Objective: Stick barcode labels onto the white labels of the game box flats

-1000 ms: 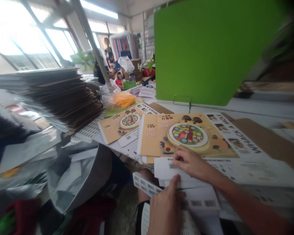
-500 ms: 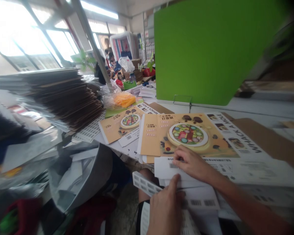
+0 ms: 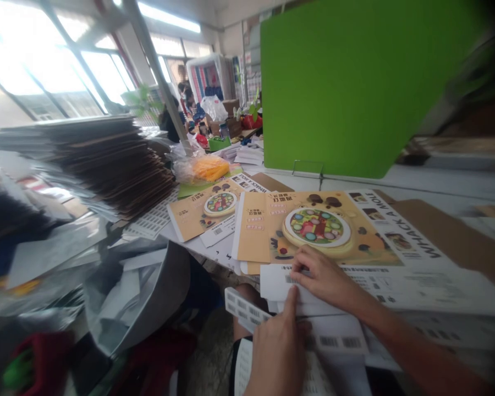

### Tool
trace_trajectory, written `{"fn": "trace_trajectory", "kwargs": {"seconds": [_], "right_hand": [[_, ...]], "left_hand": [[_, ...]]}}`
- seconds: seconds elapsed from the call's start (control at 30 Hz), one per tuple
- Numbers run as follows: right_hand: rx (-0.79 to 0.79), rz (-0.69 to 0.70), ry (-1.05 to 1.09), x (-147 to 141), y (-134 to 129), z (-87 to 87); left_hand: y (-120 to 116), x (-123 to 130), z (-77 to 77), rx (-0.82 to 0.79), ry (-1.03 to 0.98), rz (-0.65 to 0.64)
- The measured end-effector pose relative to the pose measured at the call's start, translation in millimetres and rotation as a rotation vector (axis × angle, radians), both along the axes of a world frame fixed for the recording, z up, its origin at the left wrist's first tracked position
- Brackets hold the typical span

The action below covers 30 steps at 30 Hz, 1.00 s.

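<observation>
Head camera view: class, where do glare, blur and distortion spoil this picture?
Head view: the windows burn out to white glare; the right edge fades into dark blur; the plastic sheets at lower left smear softly; the wide lens slants the window frames; the printed WHACK A MOLE card stays fairly sharp.

L hand (image 3: 277, 355) low, index raised; R hand (image 3: 324, 275) just above, fingers curled.

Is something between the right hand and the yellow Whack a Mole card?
Yes, a white barcode sheet lies under the right hand, covering the near edge of the yellow Whack a Mole card.
</observation>
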State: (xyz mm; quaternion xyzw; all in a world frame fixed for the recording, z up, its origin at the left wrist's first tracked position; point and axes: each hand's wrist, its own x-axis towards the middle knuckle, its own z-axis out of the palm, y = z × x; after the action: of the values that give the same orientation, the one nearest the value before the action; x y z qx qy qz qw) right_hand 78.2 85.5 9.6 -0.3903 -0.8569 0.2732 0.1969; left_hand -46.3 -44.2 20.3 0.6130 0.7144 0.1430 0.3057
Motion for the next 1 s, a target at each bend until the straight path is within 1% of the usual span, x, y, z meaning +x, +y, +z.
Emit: {"fn": "trace_trajectory", "kwargs": {"seconds": [0.1, 0.23, 0.3, 0.4, 0.47, 0.57, 0.67, 0.8, 0.9, 1.0], "right_hand": [[0.019, 0.011, 0.023, 2, -1, -2.7], [0.002, -0.097, 0.042, 0, -4, -5.9], [0.059, -0.142, 0.003, -4, -8, -7.1], [0.184, -0.159, -0.07, -11, -13, -8.9], [0.23, -0.16, -0.066, -13, -13, -10.7], [0.275, -0.144, -0.01, -9, -9, -14.5], [0.301, -0.147, 0.021, 5, -4, -18.1], [0.396, -0.193, 0.072, 39, -8, -17.7], [0.438, -0.195, 0.133, 66, -27, -11.2], [0.41, -0.14, 0.173, 86, -52, -5.6]], "left_hand": [[0, -1, -0.1, -0.015, 0.023, -0.006], [-1, -2, -4.0, -0.003, 0.025, -0.012], [-3, -2, -5.9, 0.009, 0.029, -0.011], [-6, -1, -5.3, 0.046, 0.008, -0.019], [-9, -2, -2.9, 0.066, -0.015, -0.023], [-13, -3, 0.4, 0.044, -0.029, -0.014], [-15, -4, 0.4, 0.036, -0.033, 0.009], [-16, -3, -3.4, 0.085, -0.098, 0.04], [-16, 2, -6.1, 0.138, -0.147, 0.035], [-15, 10, -7.5, 0.189, -0.206, 0.026]]}}
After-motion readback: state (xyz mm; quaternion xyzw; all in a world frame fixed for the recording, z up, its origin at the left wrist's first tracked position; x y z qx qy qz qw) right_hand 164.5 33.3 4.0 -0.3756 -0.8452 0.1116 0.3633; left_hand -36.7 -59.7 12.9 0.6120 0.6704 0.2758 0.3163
